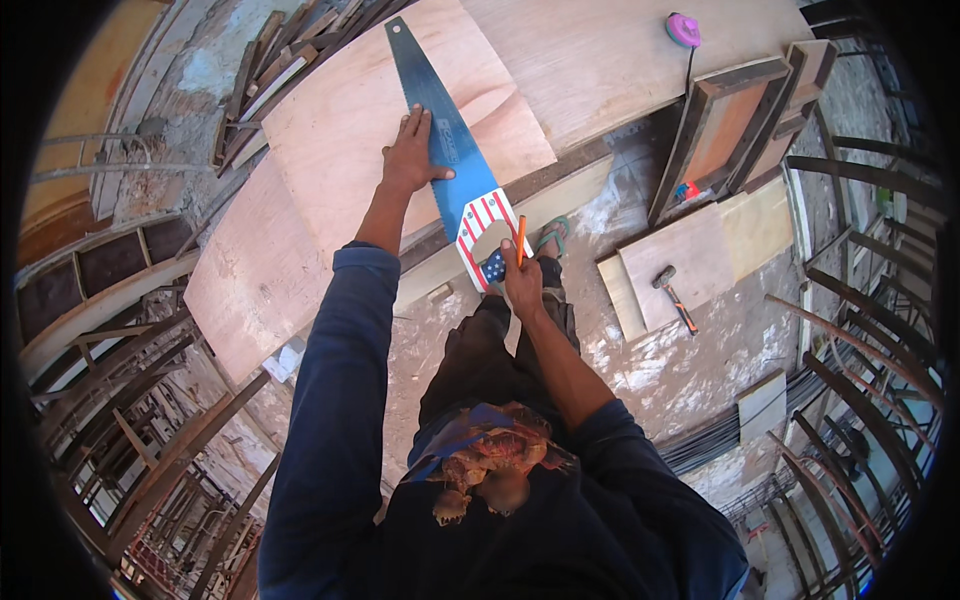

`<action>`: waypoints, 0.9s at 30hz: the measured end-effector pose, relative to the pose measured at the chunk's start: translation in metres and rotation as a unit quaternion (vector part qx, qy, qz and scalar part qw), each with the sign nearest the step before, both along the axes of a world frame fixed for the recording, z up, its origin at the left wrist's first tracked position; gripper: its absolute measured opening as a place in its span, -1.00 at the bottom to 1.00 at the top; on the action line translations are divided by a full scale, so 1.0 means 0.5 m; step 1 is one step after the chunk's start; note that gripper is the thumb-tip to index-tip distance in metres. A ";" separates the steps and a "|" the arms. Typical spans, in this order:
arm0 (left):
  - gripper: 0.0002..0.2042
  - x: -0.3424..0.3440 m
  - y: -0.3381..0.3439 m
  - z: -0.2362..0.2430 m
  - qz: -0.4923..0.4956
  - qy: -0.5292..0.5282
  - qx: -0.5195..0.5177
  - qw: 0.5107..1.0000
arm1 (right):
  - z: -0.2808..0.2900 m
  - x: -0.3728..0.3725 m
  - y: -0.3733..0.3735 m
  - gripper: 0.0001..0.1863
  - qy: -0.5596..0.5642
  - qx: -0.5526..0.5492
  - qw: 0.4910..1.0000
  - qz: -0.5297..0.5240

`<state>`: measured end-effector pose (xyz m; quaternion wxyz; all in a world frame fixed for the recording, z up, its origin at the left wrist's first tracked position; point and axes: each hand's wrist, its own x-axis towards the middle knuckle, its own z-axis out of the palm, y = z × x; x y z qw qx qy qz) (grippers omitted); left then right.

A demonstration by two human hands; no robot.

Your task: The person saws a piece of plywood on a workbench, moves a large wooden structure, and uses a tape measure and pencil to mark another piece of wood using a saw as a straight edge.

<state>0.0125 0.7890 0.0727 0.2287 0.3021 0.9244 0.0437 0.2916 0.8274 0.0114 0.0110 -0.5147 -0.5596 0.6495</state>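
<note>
A handsaw [436, 110] with a blue blade and a red-and-white striped handle [486, 214] lies across a plywood piece [345, 130]. Its handle end reaches past the workbench edge toward me. My left hand [409, 153] rests at the blade's toothed side, fingers stretched out and thumb over the metal. Close against the handle, my right hand [522, 285] is closed around an orange pencil [521, 238], which points away from me. Whether its fingers also grip the handle's starry blue part [493, 267] cannot be made out.
A pink-and-grey tape measure [683, 30] sits on the far plywood. Wooden frames [715, 125] lean at the right. A hammer [675, 298] lies on boards [690, 255] on the floor. Scrap wood [290, 60] is stacked at the far left.
</note>
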 end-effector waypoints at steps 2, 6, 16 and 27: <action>0.23 -0.002 0.004 0.001 -0.005 -0.002 0.002 1.000 | -0.008 0.003 0.001 -0.39 0.012 -0.004 1.000 -0.003; 0.23 0.000 0.002 -0.004 0.003 0.005 -0.013 1.000 | 0.019 -0.005 0.002 -0.40 0.004 -0.020 1.000 -0.008; 0.20 0.011 0.034 0.023 0.019 0.002 -0.085 0.996 | 0.086 0.070 0.043 -0.44 0.005 -0.028 0.998 0.047; 0.20 0.008 0.051 0.031 0.022 -0.017 -0.101 0.995 | 0.100 -0.106 0.191 -0.69 0.227 0.068 0.968 0.077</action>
